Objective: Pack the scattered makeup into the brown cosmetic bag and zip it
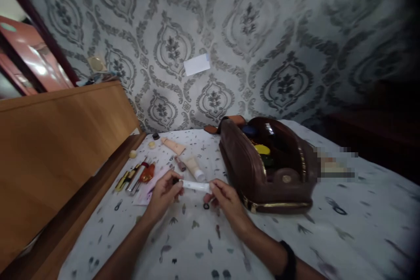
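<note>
A slim white tube [196, 186] is held level between both hands above the patterned bed sheet [328, 236]. My left hand [163, 197] pinches its dark left end. My right hand [225, 199] grips its right end, fingers closed. A small dark ring-shaped cap [206, 206] lies on the sheet just below the tube. Right of my hands stands an open brown cosmetic bag [262, 175] with yellow and blue items inside.
Several cosmetics lie in a row near the wooden headboard [59, 148]: pencils and an orange-red bottle [147, 174], a beige tube [194, 168], a peach tube [173, 145], small round jars. A patterned wall is behind. A blurred patch lies right of the bag.
</note>
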Available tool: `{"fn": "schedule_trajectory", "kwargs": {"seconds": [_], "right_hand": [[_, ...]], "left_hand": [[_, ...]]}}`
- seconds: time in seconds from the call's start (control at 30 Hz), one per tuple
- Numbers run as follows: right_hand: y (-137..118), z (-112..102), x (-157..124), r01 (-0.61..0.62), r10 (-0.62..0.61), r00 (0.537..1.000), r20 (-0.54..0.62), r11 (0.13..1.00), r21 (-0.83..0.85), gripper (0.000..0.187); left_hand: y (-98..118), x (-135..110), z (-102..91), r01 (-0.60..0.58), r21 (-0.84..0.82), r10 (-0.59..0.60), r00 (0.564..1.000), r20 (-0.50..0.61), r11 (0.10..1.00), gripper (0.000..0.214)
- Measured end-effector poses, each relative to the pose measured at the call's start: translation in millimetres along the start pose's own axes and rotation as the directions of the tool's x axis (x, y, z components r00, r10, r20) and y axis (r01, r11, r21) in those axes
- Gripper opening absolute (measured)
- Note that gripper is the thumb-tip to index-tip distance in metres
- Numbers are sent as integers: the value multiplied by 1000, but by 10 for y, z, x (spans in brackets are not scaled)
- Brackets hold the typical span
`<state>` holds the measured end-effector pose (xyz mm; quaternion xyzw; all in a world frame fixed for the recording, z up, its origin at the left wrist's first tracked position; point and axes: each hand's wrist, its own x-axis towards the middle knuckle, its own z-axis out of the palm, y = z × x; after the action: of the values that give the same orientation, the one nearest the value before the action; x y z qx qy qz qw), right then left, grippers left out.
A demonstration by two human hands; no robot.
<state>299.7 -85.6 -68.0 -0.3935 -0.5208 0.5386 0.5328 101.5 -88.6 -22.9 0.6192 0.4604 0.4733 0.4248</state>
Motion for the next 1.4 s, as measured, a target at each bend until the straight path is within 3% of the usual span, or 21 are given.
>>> {"fn": "schedule_trajectory", "kwargs": {"seconds": [0.23,0.47,0.77,1.1,1.4], "right_hand": [[123,-18,66,-58,63,996,-67,995,81,54],[120,-24,68,-64,73,993,-89,993,98,56],[135,-28,72,-107,113,991,-79,992,74,65],[139,-20,58,-94,97,993,-65,994,58,63],[165,-12,54,-83,89,994,-58,992,98,64]], "left_hand": [[-83,-202,98,-42,87,38,998,46,995,28],[-108,-256,124,-126,212,106,989,102,969,22],[-95,-301,87,-262,414,225,965,137,872,16],[-133,-291,70,-293,445,265,956,125,847,16],[-125,-276,69,-228,410,215,974,78,883,18]]}}
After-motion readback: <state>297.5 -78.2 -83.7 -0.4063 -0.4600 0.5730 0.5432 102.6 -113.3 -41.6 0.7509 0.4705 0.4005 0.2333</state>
